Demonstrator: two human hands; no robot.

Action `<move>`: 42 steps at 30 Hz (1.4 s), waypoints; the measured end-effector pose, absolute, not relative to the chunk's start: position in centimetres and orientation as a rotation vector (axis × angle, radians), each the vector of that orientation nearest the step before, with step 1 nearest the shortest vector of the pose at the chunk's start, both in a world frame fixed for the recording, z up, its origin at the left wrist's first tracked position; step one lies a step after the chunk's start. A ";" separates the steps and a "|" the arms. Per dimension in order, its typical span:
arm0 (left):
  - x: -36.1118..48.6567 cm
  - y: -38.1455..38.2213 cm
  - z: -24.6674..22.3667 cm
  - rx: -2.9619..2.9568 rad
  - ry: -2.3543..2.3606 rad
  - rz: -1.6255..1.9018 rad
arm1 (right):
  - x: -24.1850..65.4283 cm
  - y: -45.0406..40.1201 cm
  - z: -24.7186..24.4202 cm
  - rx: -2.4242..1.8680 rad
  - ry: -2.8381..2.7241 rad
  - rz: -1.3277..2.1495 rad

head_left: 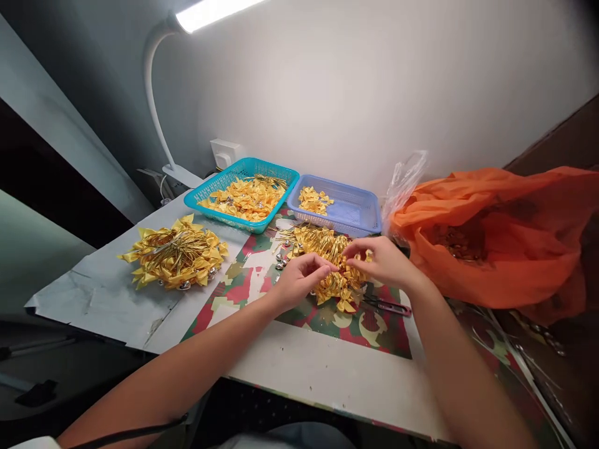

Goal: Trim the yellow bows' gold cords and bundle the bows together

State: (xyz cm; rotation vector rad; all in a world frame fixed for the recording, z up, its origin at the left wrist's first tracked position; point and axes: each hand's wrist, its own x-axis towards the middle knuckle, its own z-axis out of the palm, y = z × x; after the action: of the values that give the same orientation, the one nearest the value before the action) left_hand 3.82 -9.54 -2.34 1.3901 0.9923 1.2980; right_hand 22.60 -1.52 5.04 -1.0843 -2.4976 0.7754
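Observation:
My left hand (304, 274) and my right hand (384, 262) meet over a heap of yellow ribbon bows (344, 294) with gold cords. The left thumb and forefinger are pinched together, their tips pointing right. Facing them, the curled fingers of my right hand close at almost the same spot. Whatever sits between the fingertips is too small to make out. Several silver bells (281, 262) lie at the heap's left side. Thread snips (387, 306) with a dark pinkish handle rest just below my right hand, touching neither hand.
A round bundle of yellow bows (175, 254) lies at the left. Behind stand a teal basket (292, 181) of bows and a purple basket (358, 215) with a few. An orange bag (491, 243) bulges at the right. A lit lamp (150, 75) arches above.

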 end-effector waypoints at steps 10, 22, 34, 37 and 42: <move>4.7 -10.2 -2.6 1.269 1.020 1.341 | 13.1 0.9 5.9 -1.072 -2.798 -0.117; 5.3 -10.7 -2.8 1.281 1.085 1.328 | 11.0 2.4 6.4 -1.024 -3.210 -0.237; 5.4 -10.6 -2.9 1.289 1.092 1.345 | 10.9 2.7 6.8 -1.023 -3.171 -0.244; 5.4 -10.6 -2.9 1.290 1.083 1.351 | 10.8 2.4 6.7 -1.029 -3.159 -0.282; 5.4 -10.7 -2.9 1.289 1.068 1.348 | 10.7 1.9 6.6 -1.084 -3.133 -0.372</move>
State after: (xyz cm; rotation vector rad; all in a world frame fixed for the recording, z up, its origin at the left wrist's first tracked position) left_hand 5.41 -10.65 -2.89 1.2892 1.0684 1.3477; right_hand 10.69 1.88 6.55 -1.0840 -3.1326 -0.3717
